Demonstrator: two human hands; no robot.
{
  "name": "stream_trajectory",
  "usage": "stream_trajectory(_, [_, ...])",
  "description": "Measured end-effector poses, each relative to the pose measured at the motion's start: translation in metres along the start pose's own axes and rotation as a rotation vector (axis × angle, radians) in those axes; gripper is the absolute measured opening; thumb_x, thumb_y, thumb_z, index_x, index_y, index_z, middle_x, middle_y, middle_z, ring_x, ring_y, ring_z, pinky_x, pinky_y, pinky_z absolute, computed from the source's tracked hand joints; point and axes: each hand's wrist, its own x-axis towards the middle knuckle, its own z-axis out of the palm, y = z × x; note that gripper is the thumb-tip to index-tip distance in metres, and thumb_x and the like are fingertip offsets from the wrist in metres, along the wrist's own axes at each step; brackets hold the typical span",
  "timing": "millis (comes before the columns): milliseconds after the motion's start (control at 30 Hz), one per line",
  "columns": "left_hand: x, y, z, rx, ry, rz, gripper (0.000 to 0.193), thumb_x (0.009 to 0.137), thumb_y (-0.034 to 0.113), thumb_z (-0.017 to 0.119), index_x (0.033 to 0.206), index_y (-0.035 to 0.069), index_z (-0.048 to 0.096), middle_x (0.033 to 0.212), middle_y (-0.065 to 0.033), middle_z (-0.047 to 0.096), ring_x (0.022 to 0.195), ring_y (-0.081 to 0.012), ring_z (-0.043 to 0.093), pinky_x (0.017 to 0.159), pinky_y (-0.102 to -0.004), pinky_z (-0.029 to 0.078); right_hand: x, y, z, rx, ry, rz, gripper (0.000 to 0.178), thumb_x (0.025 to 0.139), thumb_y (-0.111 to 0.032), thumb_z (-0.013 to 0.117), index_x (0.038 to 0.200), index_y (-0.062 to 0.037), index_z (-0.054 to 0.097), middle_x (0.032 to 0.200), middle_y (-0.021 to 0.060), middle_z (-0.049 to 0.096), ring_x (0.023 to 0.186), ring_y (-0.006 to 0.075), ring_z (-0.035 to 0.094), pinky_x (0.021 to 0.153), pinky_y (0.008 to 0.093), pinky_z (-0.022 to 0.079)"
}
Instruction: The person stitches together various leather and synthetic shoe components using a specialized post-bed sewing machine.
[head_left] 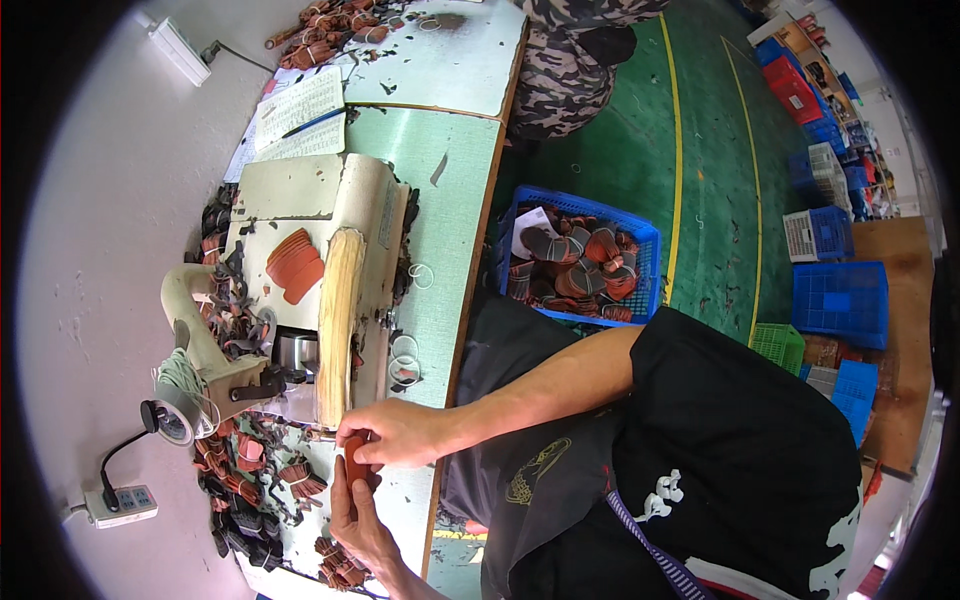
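Note:
Close to the table's near edge, my right hand [405,432] pinches a small reddish-brown piece [355,462], apparently leather, between thumb and fingers. My left hand [362,525] grips the lower end of that piece, its longer fingers stretched along it. Whether it is one layer or a small stack I cannot tell. Just beyond the hands stands a beige bench machine [285,188] with a worn yellowish strip [342,310] along its edge. On its top lies a fanned stack of reddish-brown pieces [295,265].
Bundled pieces [300,478] and dark scraps lie around the machine, beside a curved lamp arm [190,330]. White rings [405,360] and an open notebook [300,110] rest on the table. A blue crate [655,270] of bundles stands on the floor; another person [565,85] sits farther along.

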Motion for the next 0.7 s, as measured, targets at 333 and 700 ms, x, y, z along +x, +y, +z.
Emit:
stream_trajectory(333, [0.057,0.017,-0.015,-0.123,-0.209,-0.093,0.037,0.097,0.015,0.055,0.128,-0.006,0.054,0.107,-0.0141,0.065,0.086,-0.0174,0.063,0.072,-0.0287,0.052,0.027,-0.011,-0.024,0.297,-0.019,0.138,0.024,0.091,-0.017,0.059,0.100,0.0037,0.067,0.081,0.0058,0.069,0.071,0.0117,0.067,0.059,0.0266,0.052])
stream_trajectory(700, [0.100,-0.001,-0.035,-0.262,-0.189,-0.286,0.022,0.095,0.020,0.061,0.104,-0.001,0.063,0.081,-0.0038,0.065,0.062,-0.0082,0.055,0.052,-0.0221,0.042,0.068,-0.060,-0.095,-0.886,-0.035,-0.368,0.016,0.087,-0.008,0.063,0.102,-0.0024,0.064,0.092,0.0134,0.065,0.083,0.0288,0.064,0.074,0.0380,0.051])
